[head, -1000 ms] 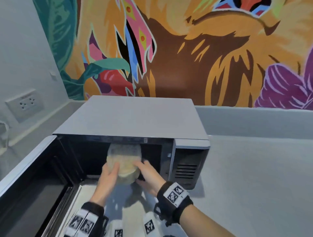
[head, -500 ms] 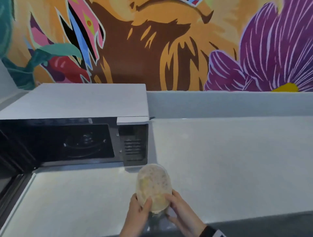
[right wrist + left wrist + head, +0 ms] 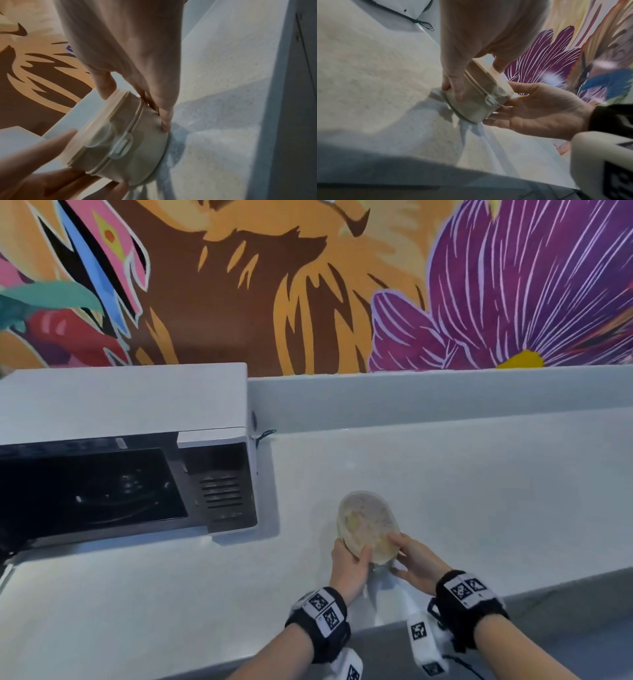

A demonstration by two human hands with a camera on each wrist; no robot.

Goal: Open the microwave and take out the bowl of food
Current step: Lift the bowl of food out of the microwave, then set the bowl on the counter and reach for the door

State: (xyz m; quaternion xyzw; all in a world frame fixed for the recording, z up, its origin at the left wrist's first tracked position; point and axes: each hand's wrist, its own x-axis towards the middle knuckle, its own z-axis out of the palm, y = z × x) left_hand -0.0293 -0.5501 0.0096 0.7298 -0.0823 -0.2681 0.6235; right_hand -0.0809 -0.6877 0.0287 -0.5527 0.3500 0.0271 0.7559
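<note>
Nearest the camera, two forearms reach over the worktop's front edge, each wearing a black wrist band with printed marker squares. Just beyond them the left hand has its grip on the bowl of food, thumb over the lid's near rim and fingers down the wall. On the opposite side the right hand does likewise, thumb on the lid and fingers spread round the wall. The bowl, a pale round tub with a cloudy lid clipped on by a side latch, has its base on or just above the pale speckled surface (the wrist views cannot settle which). Well to its left stands the microwave, its dark cavity open to view, with a vent grille beside it. Behind runs a low grey upstand, then a mural with a purple flower.
</note>
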